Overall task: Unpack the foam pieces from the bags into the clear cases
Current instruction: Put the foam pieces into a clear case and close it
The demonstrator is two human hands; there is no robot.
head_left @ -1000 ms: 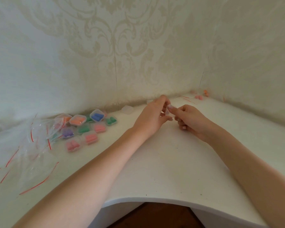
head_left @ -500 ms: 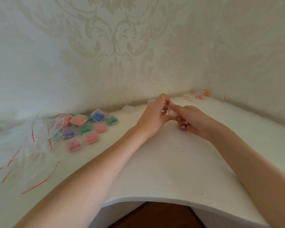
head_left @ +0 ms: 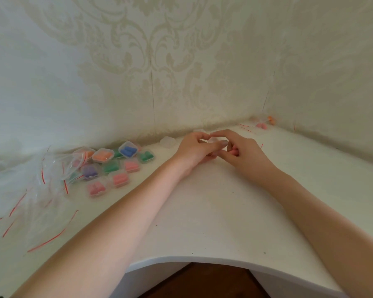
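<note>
At the back of the white surface (head_left: 213, 211) – left hand (head_left: 194, 150) & right hand (head_left: 243, 152) both pinch a clear case (head_left: 216, 140); patterned wallpaper behind.

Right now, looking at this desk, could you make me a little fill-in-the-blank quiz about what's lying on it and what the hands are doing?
1. The filled cases lie to the ____ of the two hands.
2. The case stacked on top of the others holds ____ foam pieces.
3. The empty bags have ____ strips along their openings.
4. The foam piece tucked in the right hand, close to the left hand, is ____.

Missing words: left; blue; red; pink
</note>
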